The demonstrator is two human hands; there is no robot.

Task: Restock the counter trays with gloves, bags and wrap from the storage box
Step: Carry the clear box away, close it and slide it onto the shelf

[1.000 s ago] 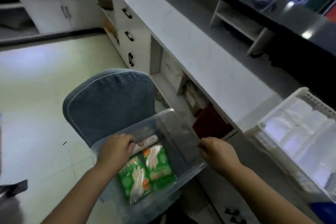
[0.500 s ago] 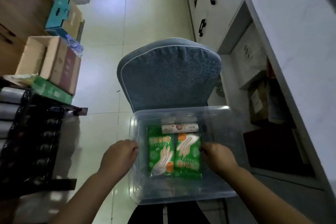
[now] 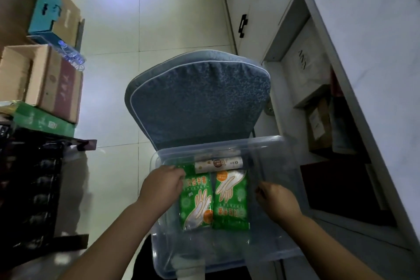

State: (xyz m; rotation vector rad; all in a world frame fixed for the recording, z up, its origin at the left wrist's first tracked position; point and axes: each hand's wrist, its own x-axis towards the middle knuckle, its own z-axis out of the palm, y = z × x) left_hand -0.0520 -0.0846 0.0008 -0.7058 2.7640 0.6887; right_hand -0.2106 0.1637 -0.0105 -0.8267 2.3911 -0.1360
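Note:
A clear plastic storage box (image 3: 275,150) rests on the seat of a blue cushioned chair (image 3: 200,98). Two green glove packs lie flat inside it, the left glove pack (image 3: 196,202) beside the right glove pack (image 3: 230,200). A white roll of wrap (image 3: 219,162) lies across their far ends. My left hand (image 3: 162,185) curls over the box's left rim, with its fingertips by the top corner of the left pack. My right hand (image 3: 276,202) has bent fingers on the box's right wall, just right of the right pack.
A white counter (image 3: 368,29) with drawers and open shelves of boxes runs along the right. Cardboard boxes (image 3: 52,84), a water bottle (image 3: 71,54) and a black rack (image 3: 31,179) stand on the left. Pale tiled floor (image 3: 159,18) lies beyond the chair.
My view has swung from the counter down to the chair. The box went from tilted in the air to level on the seat, with both hands staying on its sides.

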